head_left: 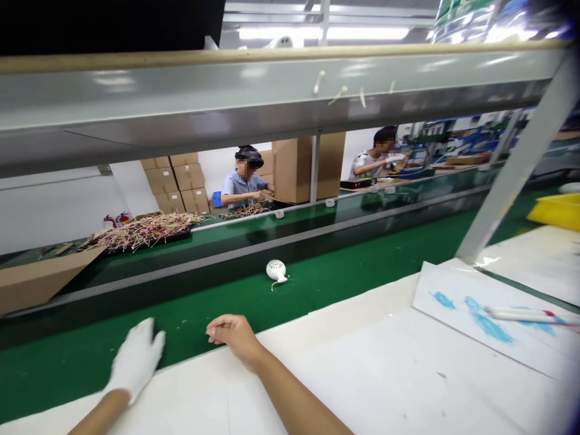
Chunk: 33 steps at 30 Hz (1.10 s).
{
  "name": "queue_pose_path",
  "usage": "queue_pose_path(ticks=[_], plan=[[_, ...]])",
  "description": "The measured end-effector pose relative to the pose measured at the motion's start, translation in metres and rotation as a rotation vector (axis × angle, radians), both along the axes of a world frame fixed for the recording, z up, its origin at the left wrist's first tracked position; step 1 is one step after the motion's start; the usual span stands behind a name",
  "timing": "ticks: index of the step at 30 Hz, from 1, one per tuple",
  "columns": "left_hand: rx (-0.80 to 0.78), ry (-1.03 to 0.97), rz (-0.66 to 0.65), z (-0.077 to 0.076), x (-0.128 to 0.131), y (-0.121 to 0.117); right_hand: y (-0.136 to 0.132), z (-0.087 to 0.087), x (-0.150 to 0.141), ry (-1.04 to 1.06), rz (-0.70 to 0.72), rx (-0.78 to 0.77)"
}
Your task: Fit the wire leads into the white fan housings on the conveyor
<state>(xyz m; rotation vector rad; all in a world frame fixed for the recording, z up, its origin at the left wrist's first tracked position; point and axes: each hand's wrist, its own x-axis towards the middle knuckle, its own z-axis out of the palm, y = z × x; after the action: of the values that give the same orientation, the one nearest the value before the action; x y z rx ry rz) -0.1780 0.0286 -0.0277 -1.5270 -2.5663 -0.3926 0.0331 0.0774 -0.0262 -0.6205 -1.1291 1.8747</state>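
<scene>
At the near edge of the green belt (pixel 362 260), the left hand (pixel 136 359), white-gloved, lies wide open with its fingers spread, holding nothing. The bare right hand (pixel 233 337) sits just beside it, fingers loosely curled and empty. At 1 o'clock from that hand, a white round gadget (pixel 276 270) lies on the belt, its long axis running from the vented head at 10 o'clock to the stem and short wire at 4 o'clock. At 3 o'clock, the tabletop (pixel 371 374) carries a blue-smeared board (pixel 453 308) and a white tube (pixel 521 315). Beyond a steel rail (pixel 272 103), two co-workers (pixel 242 190) (pixel 374 163) sit past heaps of thin sticks (pixel 145 232), with cardboard boxes (pixel 174 181) at 11 o'clock.
</scene>
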Motion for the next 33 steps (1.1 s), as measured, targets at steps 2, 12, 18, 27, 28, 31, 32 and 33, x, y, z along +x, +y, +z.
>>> queue_pose_path(ticks=[2,12,18,27,28,31,32,33], plan=[[-0.095,0.087,-0.141,-0.007,0.031,0.029,0.002,0.002,0.005,0.100,-0.013,-0.078],[0.087,0.419,-0.787,0.055,0.145,0.158,0.015,-0.004,0.013,0.048,0.028,-0.168],[-0.262,0.255,-1.166,0.049,0.210,0.178,0.009,0.002,0.013,0.076,-0.002,-0.001],[-0.218,-0.325,-0.626,0.036,0.128,0.174,0.012,-0.011,0.010,-0.102,-0.080,0.049],[-0.181,-0.415,-0.571,0.037,0.111,0.166,0.013,-0.012,0.010,-0.121,-0.104,0.059],[0.001,-0.678,-0.421,0.037,0.070,0.122,0.015,-0.016,0.009,-0.141,-0.119,0.109],[0.074,-0.756,-0.387,0.036,0.060,0.104,0.016,-0.018,0.009,-0.143,-0.119,0.125],[0.145,-0.822,-0.356,0.033,0.053,0.086,0.017,-0.020,0.008,-0.151,-0.131,0.133]])
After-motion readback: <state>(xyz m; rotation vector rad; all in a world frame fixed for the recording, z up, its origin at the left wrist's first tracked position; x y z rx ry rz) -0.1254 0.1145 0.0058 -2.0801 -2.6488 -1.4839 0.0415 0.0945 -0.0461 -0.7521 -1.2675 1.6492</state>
